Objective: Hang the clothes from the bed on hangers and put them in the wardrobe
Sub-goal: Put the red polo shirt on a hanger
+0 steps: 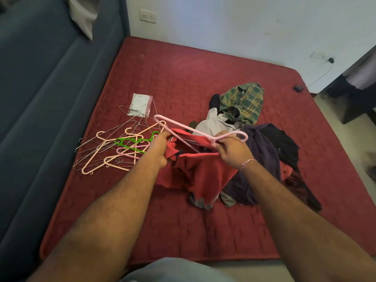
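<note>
While the left hand (160, 146) bunches soft red shirt (195, 171) cloth, right hand (234, 149) fingers pinch a thin pink plastic hanger (183, 127) (curved hook) over the quilted bed (203, 231).

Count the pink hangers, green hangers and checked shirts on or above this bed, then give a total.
Pink hangers: 2, one held, one in the pile
Green hangers: 1
Checked shirts: 1
Total: 4
</note>
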The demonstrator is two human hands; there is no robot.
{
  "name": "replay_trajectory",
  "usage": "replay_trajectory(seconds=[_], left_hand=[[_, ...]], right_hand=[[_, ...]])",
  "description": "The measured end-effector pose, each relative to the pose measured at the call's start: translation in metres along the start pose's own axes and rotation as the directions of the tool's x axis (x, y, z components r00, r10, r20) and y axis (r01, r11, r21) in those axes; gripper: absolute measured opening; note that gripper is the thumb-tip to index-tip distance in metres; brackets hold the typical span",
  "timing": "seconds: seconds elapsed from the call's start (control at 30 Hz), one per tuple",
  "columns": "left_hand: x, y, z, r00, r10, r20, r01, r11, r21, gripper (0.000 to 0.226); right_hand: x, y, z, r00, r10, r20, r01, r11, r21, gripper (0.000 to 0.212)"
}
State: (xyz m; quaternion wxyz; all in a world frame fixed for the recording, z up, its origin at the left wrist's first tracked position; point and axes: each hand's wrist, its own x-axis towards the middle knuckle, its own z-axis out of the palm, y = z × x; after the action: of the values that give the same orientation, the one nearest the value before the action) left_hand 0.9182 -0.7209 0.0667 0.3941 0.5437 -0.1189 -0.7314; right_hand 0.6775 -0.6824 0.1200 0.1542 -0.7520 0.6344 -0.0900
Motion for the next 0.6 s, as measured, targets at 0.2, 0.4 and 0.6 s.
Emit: replay_trajectory(seconds=[0.2, 0.4, 0.6], left_hand=[[0.003, 0.013, -0.019, 0.991, 0.089, -0.099, -0.086, 0.996, 0.03, 0.016], [-0.002, 0.024, -0.032, 0.953, 0.215, -0.213, -0.138, 0.935, 0.326, 0.017], [-0.003, 0.026, -0.038, 0.891, 0.371, -0.263, -0.14, 0.774, 0.617, 0.019]], right_hand=[[-0.006, 0.012, 0.012, 0.992, -0.008, 0.129, 0.009, 1.0, -0.011, 0.016], [-0.009, 0.019, 0.016, 0.971, 0.039, 0.238, -0.023, 0.997, -0.069, 0.019], [-0.006, 0.018, 0.028, 0.933, 0.105, 0.345, -0.036, 0.979, -0.199, 0.016]])
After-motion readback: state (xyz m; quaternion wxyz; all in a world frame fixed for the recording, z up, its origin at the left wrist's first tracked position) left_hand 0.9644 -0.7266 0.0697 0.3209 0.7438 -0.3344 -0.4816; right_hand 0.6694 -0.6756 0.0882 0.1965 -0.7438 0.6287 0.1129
